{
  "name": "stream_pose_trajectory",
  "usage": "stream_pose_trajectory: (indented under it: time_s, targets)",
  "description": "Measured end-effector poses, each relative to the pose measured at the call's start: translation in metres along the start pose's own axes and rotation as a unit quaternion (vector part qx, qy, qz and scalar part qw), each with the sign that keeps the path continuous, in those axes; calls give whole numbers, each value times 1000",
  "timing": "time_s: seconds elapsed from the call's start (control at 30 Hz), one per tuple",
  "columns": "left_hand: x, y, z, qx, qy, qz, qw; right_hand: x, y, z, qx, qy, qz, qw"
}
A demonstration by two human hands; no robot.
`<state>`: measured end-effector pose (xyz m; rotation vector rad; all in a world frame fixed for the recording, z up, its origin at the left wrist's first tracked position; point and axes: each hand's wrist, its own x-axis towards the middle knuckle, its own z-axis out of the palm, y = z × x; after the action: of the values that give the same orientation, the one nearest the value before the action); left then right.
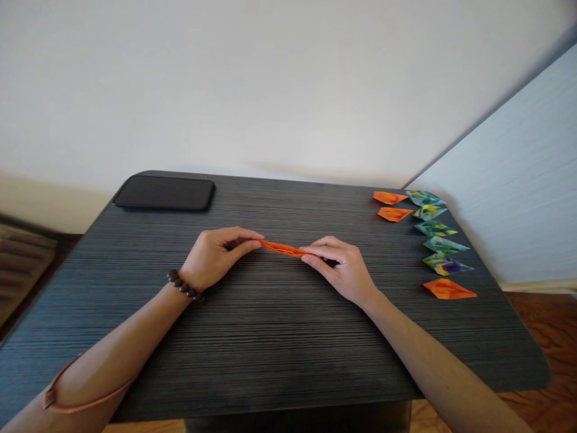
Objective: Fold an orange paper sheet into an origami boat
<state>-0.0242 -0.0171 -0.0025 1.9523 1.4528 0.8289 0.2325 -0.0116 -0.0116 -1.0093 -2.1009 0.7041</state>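
Note:
A narrow folded orange paper boat (283, 248) is stretched between my two hands over the middle of the dark table. My left hand (219, 254), with a dark bead bracelet at the wrist, pinches its left tip between thumb and fingers. At the other tip, my right hand (341, 264) pinches the paper the same way. A slit runs along the upper side of the boat. The fingertips cover both of its ends.
Several folded boats of patterned paper (436, 228) line the table's right side. Two orange boats (395, 214) lie beside the far ones, another orange boat (449, 289) nearer. A black phone (164, 193) lies at the far left. A white wall (270, 84) borders the table's (270, 349) back edge.

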Motion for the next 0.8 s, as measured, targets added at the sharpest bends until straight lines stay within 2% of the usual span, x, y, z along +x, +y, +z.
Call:
stream_pose_trajectory:
  time_s: [0.23, 0.4, 0.67, 0.8]
  targets:
    - [-2, 2, 4, 5, -24, 76, 997, -2, -2, 6, -26, -5, -33, 999]
    - [-2, 6, 5, 25, -45, 101, 994, -3, -2, 8, -42, -13, -37, 998]
    - [-4, 14, 12, 100, -45, 148, 983, -1, -3, 11, -80, -37, -54, 995]
    - [-5, 19, 20, 135, -50, 133, 981, 0, -7, 12, -102, -51, -48, 992]
